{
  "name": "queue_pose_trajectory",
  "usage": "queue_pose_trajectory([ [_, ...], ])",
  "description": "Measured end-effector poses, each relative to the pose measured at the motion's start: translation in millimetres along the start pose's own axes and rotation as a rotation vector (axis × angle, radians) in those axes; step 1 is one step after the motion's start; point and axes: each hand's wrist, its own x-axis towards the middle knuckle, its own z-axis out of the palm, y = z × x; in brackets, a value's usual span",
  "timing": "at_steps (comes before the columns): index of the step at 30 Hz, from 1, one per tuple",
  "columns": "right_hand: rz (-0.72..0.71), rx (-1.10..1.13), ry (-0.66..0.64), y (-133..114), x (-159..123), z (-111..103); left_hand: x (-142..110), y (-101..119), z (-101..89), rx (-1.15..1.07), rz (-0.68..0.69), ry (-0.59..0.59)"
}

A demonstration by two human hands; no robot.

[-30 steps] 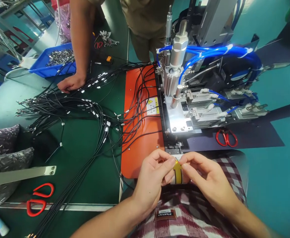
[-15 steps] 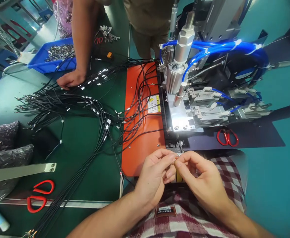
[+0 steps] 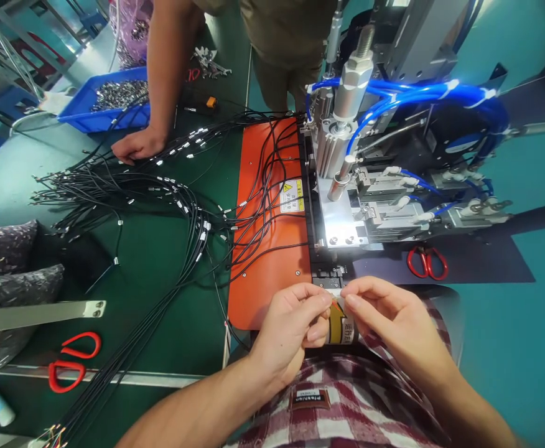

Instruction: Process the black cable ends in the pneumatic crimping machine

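In front of my lap, my left hand is closed in a pinch. Thin reddish wire ends poke out at its fingertips; the rest of that piece is hidden by the hand. My right hand is a short gap to the right, thumb and forefinger pressed together. Whatever its fingertips hold, if anything, is too small to make out. Just beyond both hands is the front edge of a metal press machine. Below the fingertips shows a yellow-and-white label with printed characters.
Black cables with white tags run over the orange plate and green table. Red-handled scissors lie right of the machine, another red-handled pair at left. Across the table, another person's hand rests near a blue bin.
My hands have drawn apart: the right hand moved a little to the right, opening a gap between the fingertips. The label beneath shows more. The view has shifted slightly.
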Motion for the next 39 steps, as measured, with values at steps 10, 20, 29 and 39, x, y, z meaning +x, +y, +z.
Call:
queue_pose_trajectory([
  [10,0.070,0.086,-0.128,-3,4,-7,-3,0,1.8,0.062,-0.015,-0.053],
  [20,-0.100,-0.113,-0.285,-10,-4,-11,-7,2,-2.4,0.142,-0.087,-0.188],
  [29,-0.214,-0.290,-0.233,-14,3,-19,-10,-4,1.0,0.303,0.060,-0.110],
  [39,-0.809,-0.565,0.071,10,-13,-16,-8,-5,3.7,0.234,0.086,-0.029],
])
